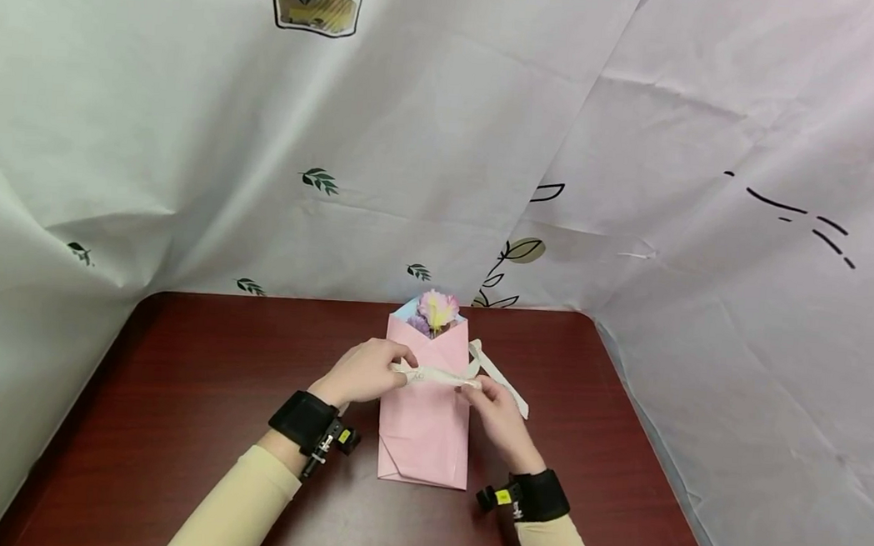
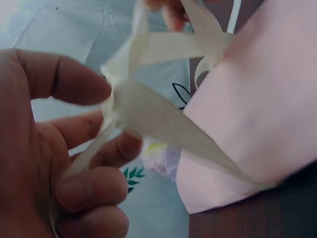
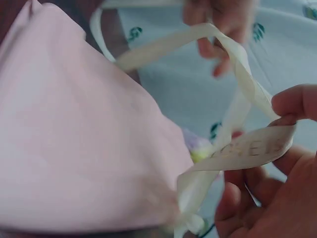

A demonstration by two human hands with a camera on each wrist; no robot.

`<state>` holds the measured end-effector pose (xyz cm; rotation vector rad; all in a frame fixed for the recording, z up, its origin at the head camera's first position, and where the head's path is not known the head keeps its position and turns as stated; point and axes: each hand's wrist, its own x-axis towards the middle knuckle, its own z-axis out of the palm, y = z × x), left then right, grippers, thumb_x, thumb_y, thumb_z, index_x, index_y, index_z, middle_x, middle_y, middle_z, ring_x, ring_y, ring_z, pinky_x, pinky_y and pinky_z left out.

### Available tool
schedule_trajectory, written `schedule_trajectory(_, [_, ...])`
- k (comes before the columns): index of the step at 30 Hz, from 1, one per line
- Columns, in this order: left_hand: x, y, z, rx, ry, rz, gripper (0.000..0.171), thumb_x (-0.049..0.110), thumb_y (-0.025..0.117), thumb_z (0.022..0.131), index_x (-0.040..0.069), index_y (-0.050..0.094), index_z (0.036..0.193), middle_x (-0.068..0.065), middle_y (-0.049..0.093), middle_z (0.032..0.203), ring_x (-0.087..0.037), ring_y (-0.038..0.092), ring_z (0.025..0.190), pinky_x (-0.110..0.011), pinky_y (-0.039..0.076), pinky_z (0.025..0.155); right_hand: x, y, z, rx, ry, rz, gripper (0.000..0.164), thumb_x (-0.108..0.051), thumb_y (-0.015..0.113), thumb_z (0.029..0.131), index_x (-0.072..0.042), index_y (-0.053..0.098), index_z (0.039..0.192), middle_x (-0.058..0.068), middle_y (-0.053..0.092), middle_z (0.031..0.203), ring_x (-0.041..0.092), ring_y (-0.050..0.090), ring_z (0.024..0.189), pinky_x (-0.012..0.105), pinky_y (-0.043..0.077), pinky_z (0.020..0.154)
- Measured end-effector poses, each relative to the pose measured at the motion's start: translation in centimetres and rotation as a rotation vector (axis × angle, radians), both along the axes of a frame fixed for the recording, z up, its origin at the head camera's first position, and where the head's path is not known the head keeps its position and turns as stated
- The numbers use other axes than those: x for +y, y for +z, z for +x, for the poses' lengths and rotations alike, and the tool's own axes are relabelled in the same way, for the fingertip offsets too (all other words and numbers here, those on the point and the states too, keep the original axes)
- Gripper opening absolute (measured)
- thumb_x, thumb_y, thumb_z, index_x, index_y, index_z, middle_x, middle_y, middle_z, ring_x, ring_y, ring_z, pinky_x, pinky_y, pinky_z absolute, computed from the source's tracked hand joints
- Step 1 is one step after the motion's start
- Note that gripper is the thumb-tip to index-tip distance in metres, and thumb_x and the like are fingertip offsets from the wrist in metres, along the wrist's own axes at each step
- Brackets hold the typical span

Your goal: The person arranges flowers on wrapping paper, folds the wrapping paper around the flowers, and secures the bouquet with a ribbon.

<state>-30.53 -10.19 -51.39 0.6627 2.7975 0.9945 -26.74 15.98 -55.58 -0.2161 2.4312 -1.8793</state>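
A pink paper bouquet wrap lies on the table, its V-shaped opening toward the back. Pink, yellow and purple flowers show there. Across its middle runs a cream ribbon. My left hand pinches the ribbon at the wrap's left side; in the left wrist view the thumb and fingers close on a gathered part. On the right side my right hand pinches another stretch of ribbon, which bears printed letters. Between the hands the ribbon forms a loop. Whether it is knotted I cannot tell.
The dark red-brown table has rounded back corners. A loose ribbon tail trails off to the right of the wrap. White cloth with printed leaves hangs behind the table and at its sides. Each wrist wears a black band with a camera.
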Motion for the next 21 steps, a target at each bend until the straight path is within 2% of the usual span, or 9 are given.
schedule_trajectory(2, [-0.2, -0.4, 0.1, 0.01, -0.013, 0.011, 0.017, 0.026, 0.067, 0.088, 0.027, 0.075, 0.103, 0.012, 0.066, 0.084, -0.01, 0.055, 0.073, -0.032, 0.045, 0.065, 1.0, 0.1, -0.5, -0.031, 0.024, -0.078, 0.035, -0.021, 0.064, 0.101, 0.011, 0.058, 0.088, 0.016, 0.062, 0.084, 0.021, 0.058, 0.082, 0.034, 0.05, 0.079])
schedule_trajectory(4, [-0.3, -0.8, 0.2, 0.005, -0.02, 0.03, 0.012, 0.03, 0.068, 0.091, 0.028, 0.075, 0.1, 0.012, 0.063, 0.075, -0.011, 0.052, 0.067, -0.031, 0.043, 0.061, 2.0, 0.2, -1.0, -0.036, 0.041, -0.108, 0.036, -0.021, 0.064, 0.101, 0.01, 0.054, 0.086, 0.014, 0.053, 0.072, 0.021, 0.053, 0.07, 0.033, 0.05, 0.073])
schedule_trajectory(5, [-0.4, -1.0, 0.2, 0.0, -0.02, 0.039, 0.01, 0.032, 0.068, 0.092, 0.029, 0.075, 0.099, 0.012, 0.061, 0.072, -0.01, 0.051, 0.064, -0.03, 0.042, 0.06, 2.4, 0.1, -1.3, -0.033, 0.047, -0.099, 0.035, -0.022, 0.064, 0.101, 0.008, 0.053, 0.087, 0.01, 0.048, 0.068, 0.02, 0.049, 0.066, 0.032, 0.049, 0.069])
schedule_trajectory(7, [-0.6, -1.4, 0.4, -0.019, -0.012, 0.065, 0.01, 0.035, 0.067, 0.094, 0.03, 0.074, 0.099, 0.012, 0.057, 0.066, -0.009, 0.048, 0.06, -0.029, 0.04, 0.057, 3.2, 0.1, -1.7, -0.026, 0.044, -0.068, 0.032, -0.023, 0.067, 0.099, 0.005, 0.055, 0.089, 0.005, 0.048, 0.067, 0.016, 0.048, 0.063, 0.029, 0.048, 0.064])
schedule_trajectory(10, [-0.9, -2.2, 0.6, -0.053, 0.013, 0.102, 0.012, 0.038, 0.065, 0.097, 0.031, 0.074, 0.101, 0.011, 0.05, 0.06, -0.008, 0.044, 0.056, -0.027, 0.037, 0.055, 4.4, -0.1, -2.2, -0.004, 0.03, 0.038, 0.027, -0.027, 0.076, 0.093, -0.003, 0.064, 0.094, 0.001, 0.057, 0.072, 0.015, 0.05, 0.067, 0.026, 0.048, 0.064])
schedule_trajectory(14, [-1.6, -3.6, 0.9, -0.056, 0.037, 0.115, 0.011, 0.036, 0.065, 0.099, 0.031, 0.075, 0.101, 0.011, 0.046, 0.057, -0.006, 0.041, 0.052, -0.03, 0.04, 0.057, 6.0, -0.1, -2.4, 0.043, 0.015, 0.259, 0.027, -0.04, 0.083, 0.085, -0.017, 0.074, 0.096, 0.001, 0.069, 0.086, 0.019, 0.057, 0.078, 0.029, 0.048, 0.065])
schedule_trajectory(17, [-2.2, -4.6, 1.0, -0.024, 0.051, 0.097, 0.01, 0.035, 0.067, 0.098, 0.03, 0.076, 0.098, 0.01, 0.055, 0.059, -0.005, 0.042, 0.052, -0.037, 0.05, 0.079, 7.7, 0.1, -2.6, 0.059, 0.044, 0.426, 0.029, -0.048, 0.082, 0.083, -0.024, 0.075, 0.097, -0.002, 0.07, 0.087, 0.021, 0.058, 0.08, 0.031, 0.048, 0.066])
schedule_trajectory(19, [-2.5, -5.0, 1.0, -0.007, 0.06, 0.091, 0.009, 0.033, 0.068, 0.097, 0.029, 0.076, 0.096, 0.008, 0.063, 0.064, -0.006, 0.044, 0.053, -0.042, 0.048, 0.096, 9.1, 0.4, -2.7, 0.053, 0.081, 0.498, 0.028, -0.047, 0.084, 0.081, -0.027, 0.074, 0.099, -0.004, 0.07, 0.087, 0.019, 0.059, 0.079, 0.031, 0.048, 0.066])
schedule_trajectory(21, [-2.8, -5.2, 1.0, 0.011, 0.07, 0.078, 0.008, 0.032, 0.069, 0.097, 0.028, 0.076, 0.096, 0.01, 0.069, 0.072, -0.005, 0.047, 0.055, -0.043, 0.044, 0.103, 10.7, 0.8, -2.8, 0.032, 0.127, 0.549, 0.03, -0.044, 0.085, 0.081, -0.028, 0.073, 0.104, -0.005, 0.067, 0.082, 0.018, 0.057, 0.074, 0.031, 0.047, 0.063])
